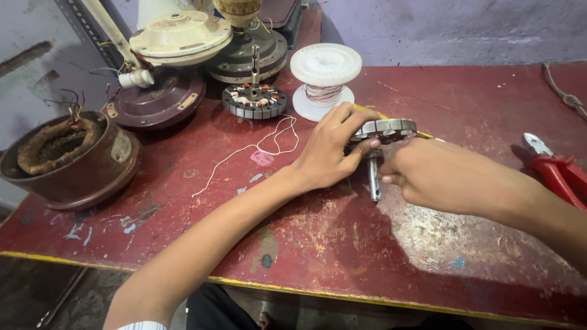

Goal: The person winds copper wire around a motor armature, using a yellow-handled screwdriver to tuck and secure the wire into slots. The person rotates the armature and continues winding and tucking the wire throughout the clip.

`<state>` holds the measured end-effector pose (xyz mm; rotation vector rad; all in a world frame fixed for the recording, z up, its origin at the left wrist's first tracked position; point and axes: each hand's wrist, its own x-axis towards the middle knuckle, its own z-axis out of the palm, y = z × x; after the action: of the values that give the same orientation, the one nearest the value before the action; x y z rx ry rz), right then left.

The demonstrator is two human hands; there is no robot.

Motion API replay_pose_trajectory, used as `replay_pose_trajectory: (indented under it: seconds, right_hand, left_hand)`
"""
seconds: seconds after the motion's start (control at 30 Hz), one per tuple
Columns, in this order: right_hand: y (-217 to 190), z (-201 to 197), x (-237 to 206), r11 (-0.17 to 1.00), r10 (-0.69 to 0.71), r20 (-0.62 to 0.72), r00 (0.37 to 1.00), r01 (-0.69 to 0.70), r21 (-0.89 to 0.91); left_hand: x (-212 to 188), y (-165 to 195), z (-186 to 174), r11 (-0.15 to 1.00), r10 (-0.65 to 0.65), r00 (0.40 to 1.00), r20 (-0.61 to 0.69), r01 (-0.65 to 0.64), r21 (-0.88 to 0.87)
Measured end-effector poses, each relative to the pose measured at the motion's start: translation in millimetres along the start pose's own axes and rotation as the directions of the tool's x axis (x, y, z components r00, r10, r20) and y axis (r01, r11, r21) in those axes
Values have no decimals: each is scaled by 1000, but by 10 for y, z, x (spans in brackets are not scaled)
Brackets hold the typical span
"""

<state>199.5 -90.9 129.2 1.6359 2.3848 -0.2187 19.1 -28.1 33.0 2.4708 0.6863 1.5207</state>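
Observation:
My left hand (330, 150) grips the near rim of a round grey motor stator (386, 129) held just above the red table (342, 244). Its steel shaft (373, 179) points down toward me. My right hand (434, 174) closes around the stator from the right, fingers by the shaft. A white spool of thin copper wire (324, 78) stands just behind the hands. A loose white string (269, 143) lies curled on the table left of my left hand.
A second wound stator with upright shaft (254, 98) sits behind the string. Fan motor housings (160, 98) and a brown casing with a coil (67, 156) crowd the back left. Red-handled pliers (553, 168) lie at the right edge.

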Motion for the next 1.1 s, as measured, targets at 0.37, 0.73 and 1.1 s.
replay_pose_trajectory:
  seconds: [0.37,0.73,1.1]
  right_hand:
    - [372,-350,-9,965,140,54,989,-124,-231]
    - [536,-315,66,993,76,-498,864,-20,115]
    - [597,-280,175,986,124,-496,859,-50,161]
  left_hand:
    - [-13,10,64,999,-31,996,-88,29,-19]
    - [0,23,108,999,-50,989,-136,49,-9]
    - [0,19,114,999,-53,990,-134,52,-6]
